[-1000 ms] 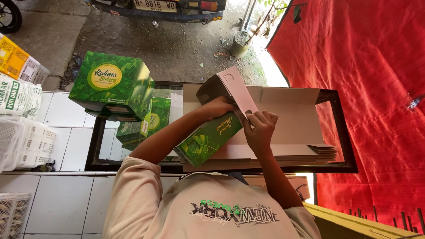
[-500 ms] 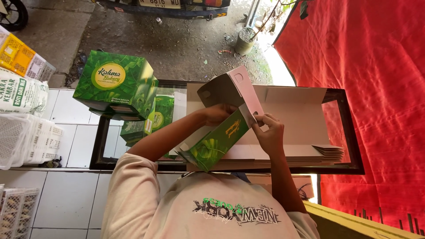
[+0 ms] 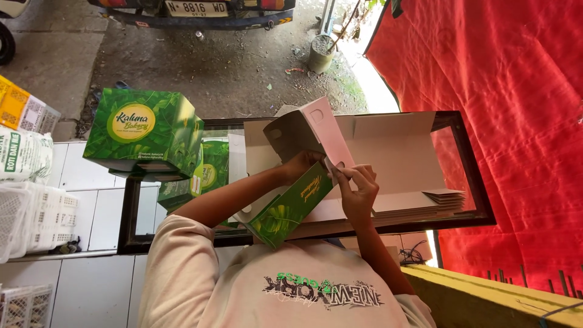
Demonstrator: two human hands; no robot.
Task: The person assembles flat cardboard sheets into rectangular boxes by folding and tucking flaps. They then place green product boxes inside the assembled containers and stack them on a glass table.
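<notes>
I'm folding a green box [image 3: 291, 203].
My left hand [image 3: 302, 165] and right hand [image 3: 355, 191] are gripping its white flaps.

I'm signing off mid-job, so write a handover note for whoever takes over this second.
Left hand grips the half-folded box at its open top; right hand pinches its white flap.
The box is held over the flat blanks on the glass table.
Done: closed green boxes stacked at left.
Left: this box's top flaps are not yet shut.
</notes>
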